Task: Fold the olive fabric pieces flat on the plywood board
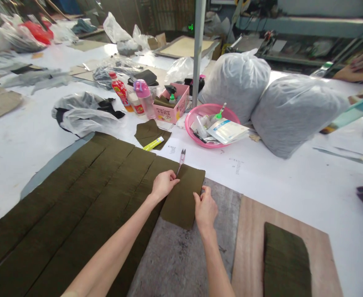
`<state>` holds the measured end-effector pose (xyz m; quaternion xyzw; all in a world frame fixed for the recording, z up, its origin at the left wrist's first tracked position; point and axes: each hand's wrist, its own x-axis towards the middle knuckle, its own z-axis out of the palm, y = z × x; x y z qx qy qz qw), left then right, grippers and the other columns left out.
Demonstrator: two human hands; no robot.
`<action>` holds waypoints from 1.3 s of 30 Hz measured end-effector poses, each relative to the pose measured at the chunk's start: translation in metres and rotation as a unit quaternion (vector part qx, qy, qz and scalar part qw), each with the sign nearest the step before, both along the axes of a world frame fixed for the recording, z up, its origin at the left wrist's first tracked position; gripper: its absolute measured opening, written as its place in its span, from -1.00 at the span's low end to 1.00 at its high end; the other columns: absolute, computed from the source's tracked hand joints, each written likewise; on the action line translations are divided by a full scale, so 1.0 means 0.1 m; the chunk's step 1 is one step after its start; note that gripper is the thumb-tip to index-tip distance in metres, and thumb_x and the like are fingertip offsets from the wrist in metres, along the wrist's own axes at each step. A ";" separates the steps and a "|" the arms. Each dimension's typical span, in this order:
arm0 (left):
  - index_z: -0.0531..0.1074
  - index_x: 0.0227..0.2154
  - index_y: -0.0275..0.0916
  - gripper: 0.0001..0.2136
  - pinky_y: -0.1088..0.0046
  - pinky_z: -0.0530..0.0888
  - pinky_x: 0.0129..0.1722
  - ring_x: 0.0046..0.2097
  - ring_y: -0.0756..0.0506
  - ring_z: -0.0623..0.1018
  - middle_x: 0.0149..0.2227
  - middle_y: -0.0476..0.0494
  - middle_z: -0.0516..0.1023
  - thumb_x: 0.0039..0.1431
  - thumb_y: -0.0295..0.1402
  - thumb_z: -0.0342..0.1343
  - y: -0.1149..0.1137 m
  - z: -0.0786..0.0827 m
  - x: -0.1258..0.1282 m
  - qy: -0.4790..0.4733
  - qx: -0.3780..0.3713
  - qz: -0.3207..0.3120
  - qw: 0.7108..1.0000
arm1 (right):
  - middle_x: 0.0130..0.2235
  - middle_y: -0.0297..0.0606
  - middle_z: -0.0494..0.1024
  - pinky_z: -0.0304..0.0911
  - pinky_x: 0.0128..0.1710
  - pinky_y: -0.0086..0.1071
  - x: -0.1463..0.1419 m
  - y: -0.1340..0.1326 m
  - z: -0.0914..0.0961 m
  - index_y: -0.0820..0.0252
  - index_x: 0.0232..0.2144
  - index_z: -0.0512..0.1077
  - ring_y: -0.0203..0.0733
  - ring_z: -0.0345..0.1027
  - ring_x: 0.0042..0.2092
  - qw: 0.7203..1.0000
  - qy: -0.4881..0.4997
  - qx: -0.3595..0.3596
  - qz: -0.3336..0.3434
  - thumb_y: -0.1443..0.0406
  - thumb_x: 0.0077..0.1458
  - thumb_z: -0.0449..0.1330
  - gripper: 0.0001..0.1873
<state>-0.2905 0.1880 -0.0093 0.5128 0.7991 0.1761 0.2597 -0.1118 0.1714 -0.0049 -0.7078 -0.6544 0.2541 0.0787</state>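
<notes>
A small olive-green fabric piece (184, 198) lies flat on the table at the right end of several long olive-green fabric strips (76, 202). My left hand (164, 183) pinches the piece's left edge, fingers closed on it. My right hand (205, 208) is closed on the piece's right edge. A small pair of thread snips (181, 161) lies just beyond the piece, close to my left fingertips. A stack of cut olive pieces (286, 264) rests on a wooden board (252, 247) at the lower right.
A pink basin (200, 113) holds packets and pens. A pink box (175, 109), bottles (121, 90), a yellow tube (153, 143) on a fabric scrap, two full grey bags (292, 111), a metal pole (198, 49) and loose plastic bags (82, 115) stand further back.
</notes>
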 end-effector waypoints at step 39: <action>0.19 0.19 -0.29 -0.58 0.06 0.13 0.23 0.29 -0.19 0.20 0.26 -0.27 0.22 0.33 -0.32 -0.28 -0.31 -0.22 -0.17 0.228 0.144 -0.293 0.917 | 0.30 -0.18 0.10 -0.28 0.30 0.00 0.05 -0.36 -0.22 0.19 0.24 0.10 -0.10 -0.17 0.34 0.955 -0.005 0.167 0.243 0.08 0.24 0.03 -0.40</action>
